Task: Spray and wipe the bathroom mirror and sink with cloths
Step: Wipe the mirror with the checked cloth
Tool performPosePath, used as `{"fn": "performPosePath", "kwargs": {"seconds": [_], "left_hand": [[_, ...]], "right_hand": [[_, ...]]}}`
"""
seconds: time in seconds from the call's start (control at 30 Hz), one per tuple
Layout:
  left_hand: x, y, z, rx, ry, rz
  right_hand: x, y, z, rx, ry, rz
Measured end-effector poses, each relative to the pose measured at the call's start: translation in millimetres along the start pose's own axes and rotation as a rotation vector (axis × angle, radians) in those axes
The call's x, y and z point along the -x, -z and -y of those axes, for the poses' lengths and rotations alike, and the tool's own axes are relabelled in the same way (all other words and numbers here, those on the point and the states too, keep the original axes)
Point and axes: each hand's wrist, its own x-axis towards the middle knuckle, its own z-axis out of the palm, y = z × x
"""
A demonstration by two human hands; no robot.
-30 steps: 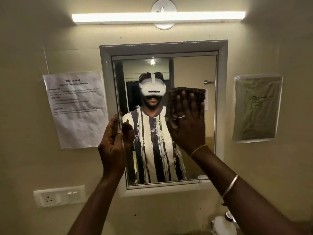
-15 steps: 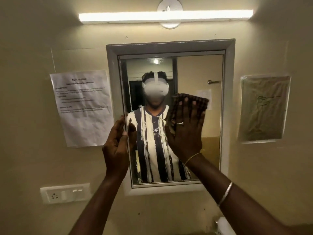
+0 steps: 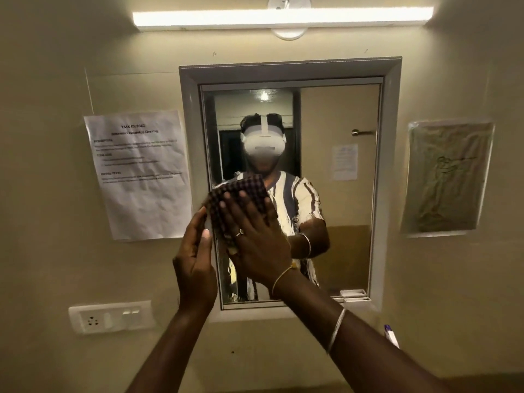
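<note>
Head camera view of a person facing a bathroom mirror [image 3: 343, 222] under a lit tube light [image 3: 283, 17]. The right hand [image 3: 256, 242] lies flat on a dark checked cloth [image 3: 238, 192], with the fingers straight and spread, pressing it against the glass without gripping it. Half a second ago the cloth sat near the middle of the glass, level with the reflected shoulder. It has since swept down and to the left, and now covers the lower left part of the mirror, close to the frame's inner left edge. The left hand [image 3: 194, 262] remains where it was, upright against the mirror's left frame with fingers extended and nothing held, so the two hands are now just beside each other. A ring [image 3: 240, 232] shows on the right hand and a silver bangle [image 3: 337, 327] on that forearm. A printed notice [image 3: 139, 177] hangs on the wall left of the mirror, with a white switch plate [image 3: 110, 319] below it. A plastic-covered sheet [image 3: 448, 177] hangs to the right. The reflection shows a person in a striped shirt wearing a white headset.
</note>
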Motion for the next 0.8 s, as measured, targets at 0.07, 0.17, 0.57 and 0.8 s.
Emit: {"fn": "performPosePath", "kwargs": {"seconds": [0.07, 0.17, 0.57, 0.8], "left_hand": [[3, -1, 2, -0.011, 0.002, -0.011], [6, -1, 5, -0.029, -0.012, -0.016], [10, -2, 9, -0.067, -0.055, 0.003], [9, 5, 9, -0.038, -0.044, 0.031]], "right_hand": [[15, 7, -18, -0.016, -0.052, -0.015], [44, 17, -56, 0.001, -0.18, -0.089], [104, 22, -101, 0.042, -0.614, -0.147], [74, 7, -32, -0.06, -0.489, -0.078]]}}
